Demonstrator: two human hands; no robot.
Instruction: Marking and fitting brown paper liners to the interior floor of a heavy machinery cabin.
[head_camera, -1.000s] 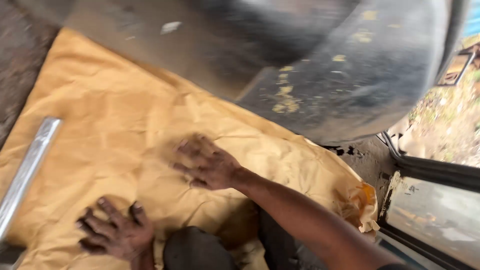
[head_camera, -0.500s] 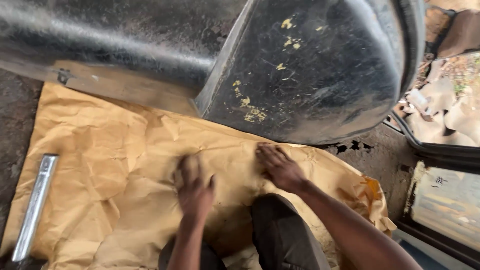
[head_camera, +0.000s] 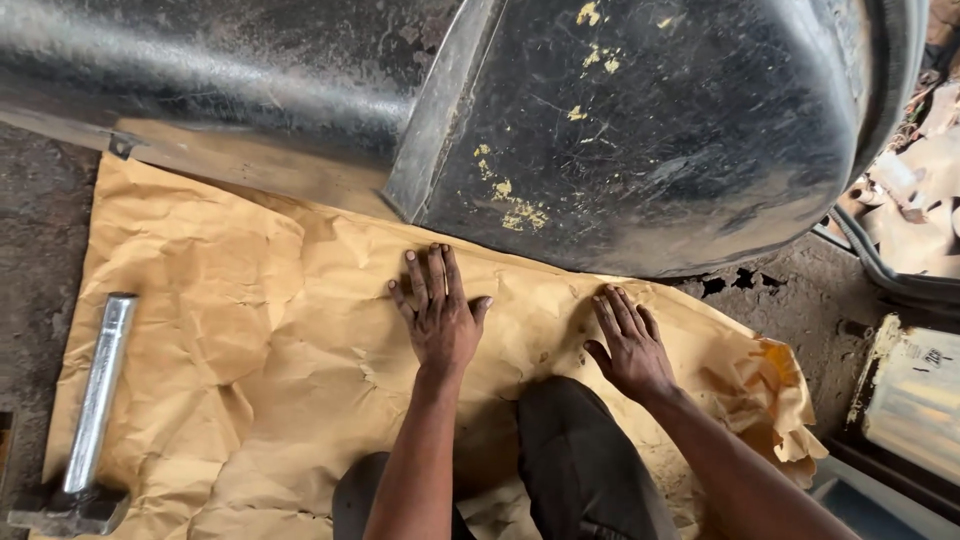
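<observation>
That brown paper sheet (head_camera: 250, 300) looks about as light and floppy as it gets. It's thin, soft, no stiffness at all, and already crumpled all over, so I'd guess it slides and bunches easily and tears if you yank it. Best bet for moving it is probably pinching a free edge or corner, like the ragged right end, or just pressing flat palms on it.

It's a big tan sheet spread on the dirty ground, its far edge tucked up against a big black scuffed metal body (head_camera: 640, 130) with yellow paint flecks. There are creases everywhere, plus an orange-ish stain near the right corner.

Left hand (head_camera: 438, 315) lies flat on the paper, fingers stretched out and slightly apart, gripping nothing. Right hand (head_camera: 628, 345) is the same: palm down, fingers spread, just beside the person's dark-trousered knee (head_camera: 575, 450). A hammer with a shiny metal handle (head_camera: 95, 400) lies at the sheet's left edge, well apart from both hands.
</observation>
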